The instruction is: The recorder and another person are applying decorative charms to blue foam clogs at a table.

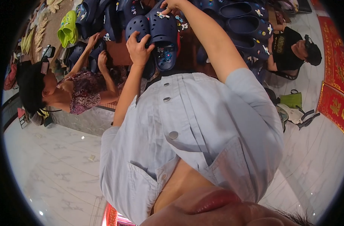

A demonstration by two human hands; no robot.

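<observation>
While the left hand [138,49] is bent with its fingers against a navy-blue perforated plastic clog [137,25], just to the left of a navy-blue plastic clog with a small white charm [162,31], the right hand [172,6] rests its fingers upon this charmed clog, though whether they pinch the charm I cannot tell. Well to the left of the charmed clog lies a lime-green pair of plastic clogs [69,28].

We record two navy clogs side by side, toes to the far side. Right clog [168,32]: holed upper, white figure charm [163,15] on top; small blue and multicoloured pieces [165,56] show at its near end. Left clog [136,25]: round-holed upper, near part partly hidden.
</observation>
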